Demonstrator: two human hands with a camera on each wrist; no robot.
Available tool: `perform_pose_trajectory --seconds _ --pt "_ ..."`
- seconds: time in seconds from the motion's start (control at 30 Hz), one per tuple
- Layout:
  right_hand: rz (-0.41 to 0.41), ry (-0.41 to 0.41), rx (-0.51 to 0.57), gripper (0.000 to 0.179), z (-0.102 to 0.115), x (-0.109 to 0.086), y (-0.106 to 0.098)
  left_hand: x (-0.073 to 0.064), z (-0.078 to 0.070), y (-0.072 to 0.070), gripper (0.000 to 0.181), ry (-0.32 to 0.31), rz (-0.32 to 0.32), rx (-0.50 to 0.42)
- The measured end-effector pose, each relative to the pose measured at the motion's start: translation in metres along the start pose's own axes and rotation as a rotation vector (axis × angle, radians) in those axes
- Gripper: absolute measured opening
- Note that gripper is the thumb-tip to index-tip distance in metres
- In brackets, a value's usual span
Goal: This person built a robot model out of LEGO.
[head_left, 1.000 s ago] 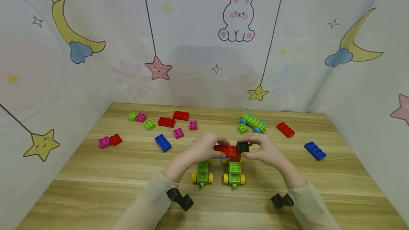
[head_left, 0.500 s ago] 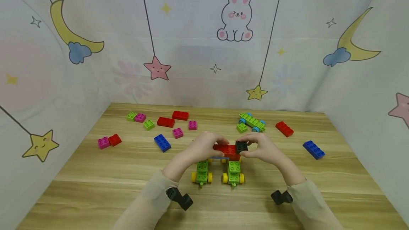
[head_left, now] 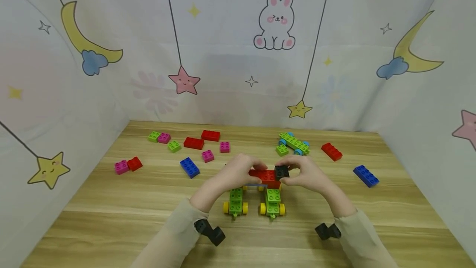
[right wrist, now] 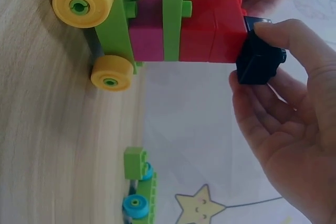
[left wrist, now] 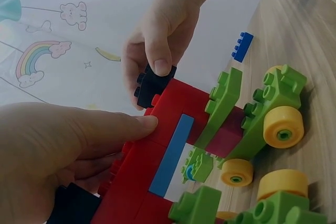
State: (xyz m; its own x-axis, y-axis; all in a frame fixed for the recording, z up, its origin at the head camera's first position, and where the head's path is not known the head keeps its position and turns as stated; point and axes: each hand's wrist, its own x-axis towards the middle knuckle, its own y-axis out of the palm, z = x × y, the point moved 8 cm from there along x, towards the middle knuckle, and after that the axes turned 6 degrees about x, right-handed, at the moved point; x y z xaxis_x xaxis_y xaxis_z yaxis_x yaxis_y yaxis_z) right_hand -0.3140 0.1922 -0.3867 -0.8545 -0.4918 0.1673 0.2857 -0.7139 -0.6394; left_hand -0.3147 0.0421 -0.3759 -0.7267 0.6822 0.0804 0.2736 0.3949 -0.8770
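1. Head view: Both hands meet over a toy-brick structure standing near the middle of the bench (head_left: pixel 290 245). The left hand (head_left: pixel 239 171) grips the red bricks (head_left: pixel 270 179) along the structure's top. The right hand (head_left: pixel 305 171) pinches a black brick (head_left: pixel 282 172) at the right end of that red row. Below are green bases (head_left: pixel 236 207) with yellow wheels (head_left: pixel 282 209). Behind, to the right, a green car (head_left: pixel 295 143) with blue wheels sits beside a small green brick (head_left: pixel 282 149). Loose red, pink, green and blue bricks lie to the left, with a red one (head_left: pixel 332 151) and a blue one (head_left: pixel 366 176) out to the right. A printed curtain (head_left: pixel 227 59) hangs behind.

2. Left wrist view: The left thumb presses the face of the red bricks, with fingers curled behind. A blue strip (left wrist: pixel 172 156) lies along their underside, and a second black brick (left wrist: pixel 73 203) is at the near end. The right hand holds the first black brick at the far end.

3. Right wrist view: Thumb and fingers clasp the black brick, which touches the red end; whether it is fully pressed on, I cannot tell. A magenta brick (right wrist: pixel 147 36) sits between green pieces below.
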Motion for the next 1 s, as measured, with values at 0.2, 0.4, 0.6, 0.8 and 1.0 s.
perform_pose_trajectory --seconds 0.2,0.4,0.6,0.8,1.0 --pt "0.000 -0.025 0.010 0.037 0.0025 -0.0007 0.0008 0.0004 0.0000 0.0012 0.033 0.014 -0.008 0.003" --pt "-0.009 -0.038 0.024 0.039 0.0043 0.0002 0.0042 0.0001 -0.0002 0.0009 0.034 0.018 -0.008 0.015" --pt "-0.026 -0.039 0.048 0.036 0.0043 0.0014 0.0062 -0.0002 -0.0020 -0.0004 0.034 0.042 -0.011 0.046" --pt "-0.025 -0.044 0.062 0.037 0.0049 0.0025 0.0070 -0.0010 -0.0031 -0.0011 0.034 0.043 0.000 0.069" --pt "-0.032 -0.033 0.071 0.037 0.0042 0.0031 0.0082 -0.0021 -0.0064 -0.0028 0.034 0.055 0.002 0.087"
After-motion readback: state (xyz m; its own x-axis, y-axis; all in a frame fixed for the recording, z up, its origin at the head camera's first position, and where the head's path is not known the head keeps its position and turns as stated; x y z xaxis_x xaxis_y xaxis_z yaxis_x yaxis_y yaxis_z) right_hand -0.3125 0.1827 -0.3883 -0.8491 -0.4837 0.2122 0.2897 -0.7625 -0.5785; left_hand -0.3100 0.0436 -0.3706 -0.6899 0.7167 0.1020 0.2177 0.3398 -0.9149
